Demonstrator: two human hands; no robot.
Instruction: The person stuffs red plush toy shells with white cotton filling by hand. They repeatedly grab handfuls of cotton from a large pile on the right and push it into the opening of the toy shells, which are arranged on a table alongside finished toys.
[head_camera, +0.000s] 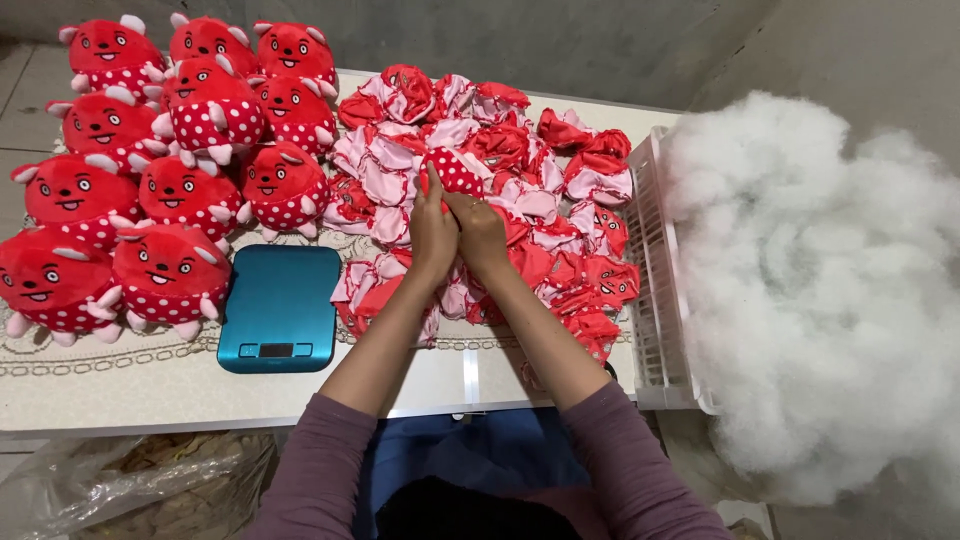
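Note:
Over the middle of the table, my left hand (432, 235) and my right hand (481, 235) are pressed together, both gripping one unstuffed toy skin (453, 170), red with white dots. It sticks up from between my fingers. Under and around my hands lies a heap of several flat red and pink toy skins (560, 215). Several stuffed red plush toys (170, 150) with faces and dotted bellies are stacked at the left.
A teal kitchen scale (279, 308) sits in front of the plush toys. A white slatted crate (655, 290) at the table's right edge holds a big mound of white stuffing (810, 290). A clear plastic bag (130, 485) lies below the table at the left.

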